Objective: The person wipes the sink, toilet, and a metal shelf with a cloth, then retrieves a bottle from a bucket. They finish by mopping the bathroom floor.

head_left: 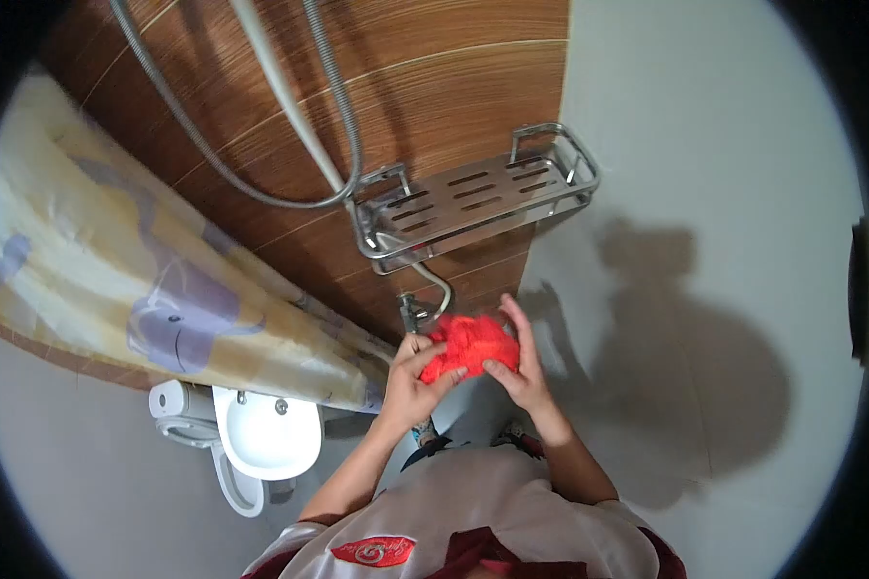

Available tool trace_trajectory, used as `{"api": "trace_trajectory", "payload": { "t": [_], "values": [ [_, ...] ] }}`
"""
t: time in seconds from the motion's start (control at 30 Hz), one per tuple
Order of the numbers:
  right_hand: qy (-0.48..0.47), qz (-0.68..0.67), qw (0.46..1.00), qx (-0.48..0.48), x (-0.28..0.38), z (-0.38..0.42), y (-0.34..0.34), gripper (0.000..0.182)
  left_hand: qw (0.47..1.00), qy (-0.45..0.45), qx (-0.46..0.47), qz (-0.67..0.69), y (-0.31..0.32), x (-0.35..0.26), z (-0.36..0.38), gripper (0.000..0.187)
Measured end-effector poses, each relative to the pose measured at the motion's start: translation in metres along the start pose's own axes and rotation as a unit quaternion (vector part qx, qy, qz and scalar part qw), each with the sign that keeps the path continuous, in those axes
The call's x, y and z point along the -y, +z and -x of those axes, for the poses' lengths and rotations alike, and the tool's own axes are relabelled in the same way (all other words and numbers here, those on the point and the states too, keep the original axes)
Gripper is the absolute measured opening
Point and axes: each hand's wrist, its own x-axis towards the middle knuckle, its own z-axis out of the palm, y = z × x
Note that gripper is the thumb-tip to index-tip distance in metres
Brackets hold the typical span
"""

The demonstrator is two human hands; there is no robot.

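Observation:
A bright red, soft, crumpled bundle [475, 345], with a loose mesh-like edge, is held up in front of my chest; its exact kind cannot be made out. My left hand [417, 378] grips it from the left, with the thumb across its lower side. From the right, my right hand [521, 369] presses its thumb against the bundle, while a finger stretches upward beside it. The far-side fingers are partly hidden. Just beyond the bundle are a small metal wall valve [407, 311] and a metal rack [478, 198].
A shower hose [203, 135] and a white pipe [285, 96] run down the wood-look wall. A patterned shower curtain [179, 289] hangs at left. Past it are a white washbasin [270, 444] and a toilet [238, 487]. A plain pale wall [724, 125] stands at right.

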Motion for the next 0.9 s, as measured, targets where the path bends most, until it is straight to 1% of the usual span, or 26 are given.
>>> {"api": "trace_trajectory", "payload": {
  "t": [0.07, 0.1, 0.13, 0.17, 0.23, 0.27, 0.33, 0.37, 0.4, 0.43, 0.47, 0.5, 0.57, 0.6, 0.67, 0.7, 0.73, 0.77, 0.8, 0.83, 0.87, 0.9],
  "values": [
    [0.001, -0.139, 0.990, 0.016, 0.005, 0.002, 0.004, 0.074, 1.000, -0.010, -0.010, 0.006, 0.010, -0.011, -0.006, 0.038],
    [0.021, -0.149, 0.989, 0.008, 0.004, 0.008, 0.013, 0.073, 1.000, -0.018, -0.015, 0.009, 0.015, -0.015, -0.008, 0.039],
    [0.040, -0.159, 0.987, 0.002, 0.001, 0.016, 0.022, 0.071, 0.999, -0.012, -0.030, -0.003, 0.022, -0.007, -0.010, 0.049],
    [0.058, -0.168, 0.984, -0.002, 0.003, 0.015, 0.029, 0.069, 0.999, 0.004, -0.036, -0.008, 0.027, -0.013, -0.015, 0.054],
    [0.061, -0.203, 0.973, -0.093, 0.010, 0.003, 0.037, 0.064, 0.998, 0.037, -0.052, -0.017, 0.037, -0.033, -0.024, 0.064],
    [0.063, -0.220, 0.964, -0.135, 0.017, -0.006, 0.037, 0.062, 0.999, 0.043, -0.008, -0.016, 0.037, -0.037, -0.026, 0.084],
    [0.113, -0.211, 0.953, -0.186, 0.040, -0.034, 0.005, 0.060, 0.997, 0.041, 0.026, 0.059, 0.026, -0.054, -0.024, 0.088],
    [-0.007, -0.088, 0.961, -0.261, 0.044, -0.055, -0.011, 0.061, 0.994, 0.040, 0.044, 0.097, 0.020, -0.057, -0.022, 0.090],
    [-0.128, 0.040, 0.936, -0.326, 0.047, -0.078, -0.030, 0.062, 0.993, 0.060, 0.041, 0.088, 0.010, -0.046, -0.019, 0.096],
    [-0.155, 0.128, 0.929, -0.312, 0.055, -0.099, -0.053, 0.066, 0.995, 0.064, 0.004, 0.075, 0.000, -0.037, -0.017, 0.087],
    [-0.178, 0.215, 0.913, -0.296, 0.060, -0.117, -0.068, 0.069, 0.992, 0.028, -0.041, 0.120, -0.009, -0.023, -0.019, 0.076],
    [-0.188, 0.287, 0.888, -0.306, 0.051, -0.132, -0.069, 0.068, 0.983, -0.012, -0.085, 0.165, -0.019, -0.009, -0.020, 0.066],
    [-0.209, 0.423, 0.822, -0.319, 0.028, -0.154, -0.064, 0.067, 0.974, -0.020, -0.138, 0.181, -0.045, 0.008, -0.035, 0.046],
    [-0.167, 0.409, 0.849, -0.290, 0.029, -0.153, -0.036, 0.066, 0.968, -0.006, -0.148, 0.201, -0.056, 0.013, -0.043, 0.039],
    [-0.227, 0.459, 0.828, -0.227, 0.022, -0.146, 0.056, 0.060, 0.968, 0.027, -0.150, 0.198, -0.074, 0.024, -0.058, 0.038],
    [-0.244, 0.492, 0.829, -0.108, 0.034, -0.133, 0.099, 0.059, 0.968, 0.040, -0.148, 0.200, -0.081, 0.025, -0.063, 0.038],
    [-0.280, 0.490, 0.825, -0.033, 0.025, -0.126, 0.132, 0.056, 0.967, 0.077, -0.177, 0.168, -0.084, 0.023, -0.072, 0.038],
    [-0.281, 0.491, 0.824, -0.037, 0.027, -0.129, 0.139, 0.067, 0.968, 0.083, -0.179, 0.152, -0.093, 0.027, -0.076, 0.037],
    [-0.267, 0.479, 0.834, -0.063, 0.028, -0.133, 0.124, 0.065, 0.970, 0.076, -0.156, 0.172, -0.104, 0.035, -0.076, 0.037],
    [-0.254, 0.467, 0.843, -0.086, 0.033, -0.138, 0.093, 0.062, 0.969, 0.069, -0.135, 0.194, -0.113, 0.044, -0.074, 0.037],
    [-0.265, 0.458, 0.831, -0.170, 0.028, -0.147, 0.062, 0.056, 0.969, 0.060, -0.132, 0.202, -0.120, 0.051, -0.071, 0.035],
    [-0.406, 0.450, 0.754, -0.254, -0.002, -0.165, 0.015, 0.050, 0.970, 0.057, -0.115, 0.205, -0.123, 0.057, -0.068, 0.035]
  ]
}}
